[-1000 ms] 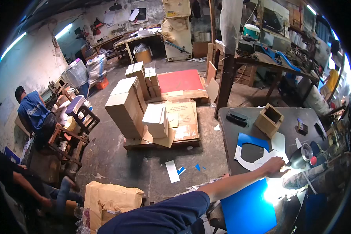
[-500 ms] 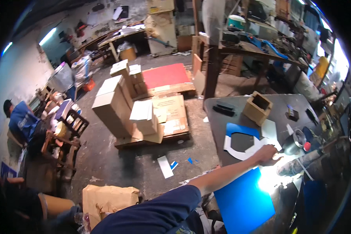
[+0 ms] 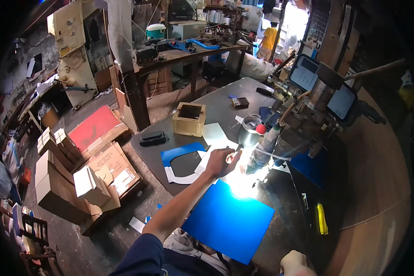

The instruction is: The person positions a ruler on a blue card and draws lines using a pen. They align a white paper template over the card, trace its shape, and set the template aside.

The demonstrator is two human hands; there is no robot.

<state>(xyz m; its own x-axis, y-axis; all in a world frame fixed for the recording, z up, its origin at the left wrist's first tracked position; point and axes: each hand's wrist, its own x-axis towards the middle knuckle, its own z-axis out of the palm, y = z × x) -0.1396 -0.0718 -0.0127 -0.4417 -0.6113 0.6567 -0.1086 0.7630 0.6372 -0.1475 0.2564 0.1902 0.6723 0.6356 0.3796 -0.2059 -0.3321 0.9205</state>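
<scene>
My left hand (image 3: pixel 221 162) reaches over the table, its fingers curled together beside a bright pool of light; what they hold, if anything, I cannot make out. Under the forearm and to its right lies a flat blue sheet (image 3: pixel 230 221). Just left of the hand is a ring-shaped cutout with a blue part (image 3: pixel 184 150) and a white part (image 3: pixel 181 179). A white sheet (image 3: pixel 215 133) lies behind the hand. A metal cup (image 3: pixel 249 131) stands beyond it, near a red knob (image 3: pixel 261 129). My right hand (image 3: pixel 295 263) shows only partly at the lower edge, its fingers hidden.
A wooden box (image 3: pixel 189 120) and a black case (image 3: pixel 152 138) sit on the table's far left. A clamped machine (image 3: pixel 308 110) with screens rises on the right. A yellow-handled tool (image 3: pixel 322 220) lies near right. Cardboard boxes (image 3: pixel 55 193) stand on the floor.
The view has swung to the right, bringing the machine and my right hand into sight. My left hand stays by the lit spot, its fingers more curled.
</scene>
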